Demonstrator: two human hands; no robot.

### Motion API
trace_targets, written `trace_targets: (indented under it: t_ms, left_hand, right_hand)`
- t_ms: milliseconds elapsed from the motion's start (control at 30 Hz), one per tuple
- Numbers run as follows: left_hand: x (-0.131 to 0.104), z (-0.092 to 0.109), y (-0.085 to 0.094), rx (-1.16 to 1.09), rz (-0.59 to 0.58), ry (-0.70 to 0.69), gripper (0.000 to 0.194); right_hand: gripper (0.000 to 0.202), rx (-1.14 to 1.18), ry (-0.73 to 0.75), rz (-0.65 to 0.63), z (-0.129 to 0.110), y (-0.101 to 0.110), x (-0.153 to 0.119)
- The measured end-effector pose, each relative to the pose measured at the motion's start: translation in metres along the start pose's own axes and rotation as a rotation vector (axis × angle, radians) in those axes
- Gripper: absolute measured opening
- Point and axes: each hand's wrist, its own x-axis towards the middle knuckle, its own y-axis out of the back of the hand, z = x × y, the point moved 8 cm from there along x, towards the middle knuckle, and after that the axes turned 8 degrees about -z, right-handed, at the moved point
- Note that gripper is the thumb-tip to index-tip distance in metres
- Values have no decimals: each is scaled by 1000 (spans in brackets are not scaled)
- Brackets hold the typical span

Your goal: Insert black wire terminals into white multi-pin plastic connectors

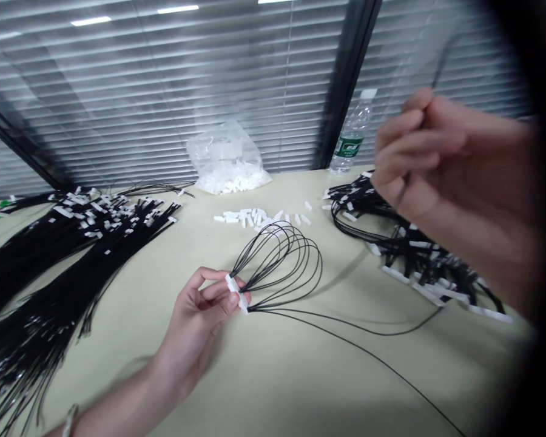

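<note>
Pinched between the thumb and fingers of my left hand (209, 309) is a white plastic connector housing (236, 292). Several thin black wires (295, 267) leave its right side and loop back into it, while two longer ones trail off to the right across the table. My right hand (437, 145) is raised close to the camera at the upper right, apart from the connector. Its fingers are closed on a thin black wire (438, 64) that sticks up above them; motion blurs it, and its full length cannot be made out.
Loose white connector housings (250, 216) lie mid-table. Behind them stands a clear bag (230, 161) of white parts. Black wire bundles (68, 267) spread along the left. Finished-looking looped harnesses (418, 255) pile up at the right. A water bottle (351, 133) stands by the window blinds (164, 91).
</note>
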Motion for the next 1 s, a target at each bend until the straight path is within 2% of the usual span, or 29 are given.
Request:
trace_targets:
  t_ms: [67,100,167,233,300,367,600,1000]
  left_hand:
    - [-1,-1,0,3,6,15,18]
    - [-1,-1,0,4,6,19,18]
    - [-2,-1,0,7,1,21,18]
    - [-3,0,0,6,-7,15,19]
    - [-4,1,-1,-2,-11,9,21]
    - [-5,1,-1,-12,-11,9,23]
    - [-4,4,-3,-21,-8,13,17]
    - [-5,5,-4,-8,-21,5,16]
  right_hand:
    - [15,24,-17,-151,2,-27,-11]
    - [13,-79,6,-238,2,-43,-17]
    - [9,-455,120,-443,4,-79,-34]
    - [11,-700,194,-625,18,-108,-52]
    - [12,-800,260,-697,27,-122,-62]
    - [11,-823,312,-672,28,-124,-62]
    - [12,-852,386,-551,18,-111,-45]
    - [11,-901,424,-563,18,-115,-48]
